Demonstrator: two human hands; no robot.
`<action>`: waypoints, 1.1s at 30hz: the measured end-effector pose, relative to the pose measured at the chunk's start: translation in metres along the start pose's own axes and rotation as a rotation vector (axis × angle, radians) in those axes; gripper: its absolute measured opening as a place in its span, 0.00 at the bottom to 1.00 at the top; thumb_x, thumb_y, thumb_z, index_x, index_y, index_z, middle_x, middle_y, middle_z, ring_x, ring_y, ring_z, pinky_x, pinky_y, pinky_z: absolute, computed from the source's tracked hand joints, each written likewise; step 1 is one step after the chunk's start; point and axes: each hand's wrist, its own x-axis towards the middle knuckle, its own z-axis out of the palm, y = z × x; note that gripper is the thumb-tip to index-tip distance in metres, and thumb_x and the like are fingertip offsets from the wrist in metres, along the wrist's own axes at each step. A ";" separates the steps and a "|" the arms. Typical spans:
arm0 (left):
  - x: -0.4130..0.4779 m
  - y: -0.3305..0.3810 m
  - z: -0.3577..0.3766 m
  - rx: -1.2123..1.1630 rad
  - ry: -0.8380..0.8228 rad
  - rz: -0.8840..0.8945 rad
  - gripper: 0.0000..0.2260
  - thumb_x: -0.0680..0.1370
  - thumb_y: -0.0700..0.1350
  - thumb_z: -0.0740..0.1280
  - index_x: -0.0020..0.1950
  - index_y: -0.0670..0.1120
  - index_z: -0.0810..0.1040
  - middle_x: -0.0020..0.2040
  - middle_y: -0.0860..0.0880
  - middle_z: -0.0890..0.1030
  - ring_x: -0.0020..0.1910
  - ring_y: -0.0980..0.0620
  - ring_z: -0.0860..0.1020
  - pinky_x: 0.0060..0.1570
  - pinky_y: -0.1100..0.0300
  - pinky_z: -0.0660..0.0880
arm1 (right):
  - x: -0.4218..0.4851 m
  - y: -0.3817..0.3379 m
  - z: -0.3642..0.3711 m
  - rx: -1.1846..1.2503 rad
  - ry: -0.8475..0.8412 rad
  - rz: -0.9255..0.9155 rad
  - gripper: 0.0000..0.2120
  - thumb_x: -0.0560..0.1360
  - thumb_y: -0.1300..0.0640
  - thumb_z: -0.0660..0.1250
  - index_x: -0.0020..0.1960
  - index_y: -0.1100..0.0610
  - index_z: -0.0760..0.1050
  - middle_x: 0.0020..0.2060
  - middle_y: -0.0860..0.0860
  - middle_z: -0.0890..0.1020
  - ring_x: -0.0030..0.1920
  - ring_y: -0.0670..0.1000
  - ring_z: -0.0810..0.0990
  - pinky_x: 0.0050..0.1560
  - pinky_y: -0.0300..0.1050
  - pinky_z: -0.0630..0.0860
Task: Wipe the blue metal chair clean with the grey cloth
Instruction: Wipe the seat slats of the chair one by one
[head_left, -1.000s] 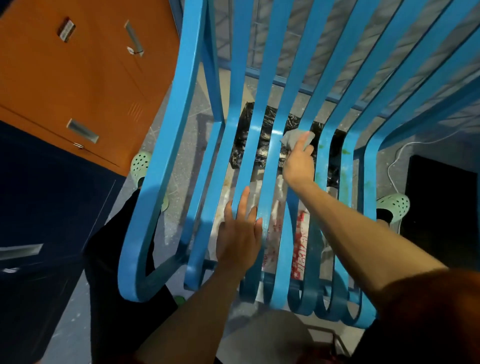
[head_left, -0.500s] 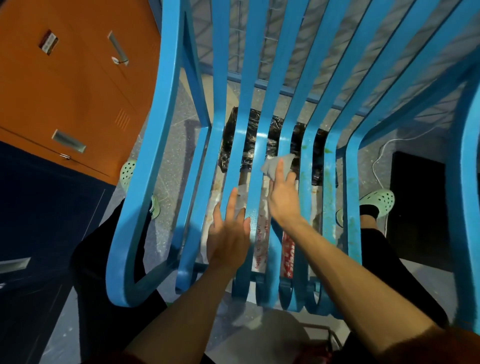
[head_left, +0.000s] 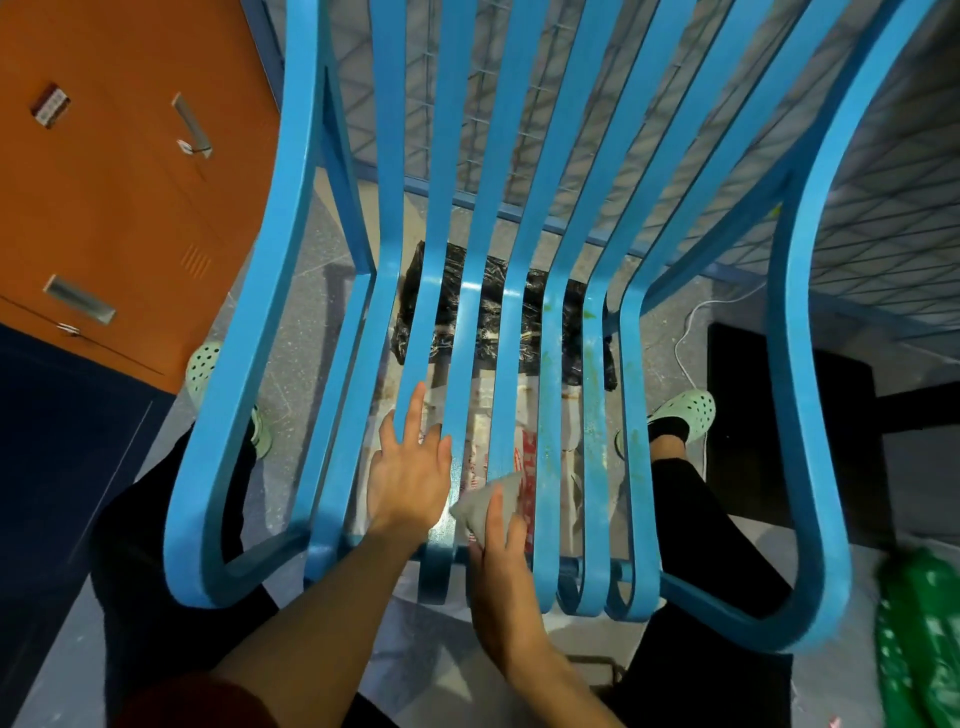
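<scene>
Viewpoint: looking down from the person's head onto the slatted seat of a blue metal chair (head_left: 550, 322), with the person's legs on either side of it.
Right hand (head_left: 501, 551): fingers closed over a grey cloth (head_left: 480, 501), pressing it flat onto a seat slat close to the front edge of the chair.
Grey cloth: small and crumpled, mostly under the right fingers, with a corner sticking out past the fingertips towards the left hand.
Left hand (head_left: 410, 467): open, palm down, holding nothing; it rests on the slats just beside the cloth, fingers spread and pointing towards the chair back.
Chair relative to the grip: the slat under the cloth runs away from the hand towards the backrest; the two slats to the right of the cloth show greenish specks and smears.
How the cloth will likely handle: soft, light and limp, so it needs a flat hand on top or a pinch of bunched fabric; a loose corner could slip down a gap between slats.
How the chair will likely handle: stiff, smooth painted metal, probably slick under the cloth; steadying it by a slat or the curved side frame looks sensible.
Below the seat: a black plastic bag (head_left: 493, 332) and printed wrapping lie on the floor.
</scene>
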 end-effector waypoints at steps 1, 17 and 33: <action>0.000 0.000 -0.002 -0.018 0.001 -0.007 0.25 0.83 0.58 0.42 0.80 0.56 0.56 0.80 0.54 0.32 0.78 0.40 0.55 0.48 0.56 0.80 | -0.001 0.004 0.006 -0.108 0.039 0.016 0.29 0.83 0.50 0.54 0.78 0.61 0.50 0.73 0.70 0.54 0.71 0.77 0.50 0.71 0.74 0.52; 0.000 -0.007 0.012 -0.088 0.114 -0.023 0.25 0.86 0.56 0.44 0.81 0.46 0.56 0.81 0.47 0.57 0.65 0.42 0.73 0.42 0.56 0.77 | 0.146 0.007 -0.097 0.329 0.254 0.063 0.33 0.84 0.58 0.52 0.79 0.57 0.34 0.75 0.68 0.52 0.49 0.62 0.77 0.50 0.52 0.74; -0.001 0.002 -0.007 -0.241 0.219 -0.059 0.26 0.81 0.55 0.53 0.79 0.50 0.57 0.75 0.50 0.59 0.63 0.40 0.76 0.39 0.49 0.82 | 0.232 0.018 -0.141 0.048 0.360 -0.018 0.33 0.82 0.59 0.54 0.79 0.61 0.39 0.73 0.69 0.54 0.52 0.66 0.75 0.42 0.51 0.69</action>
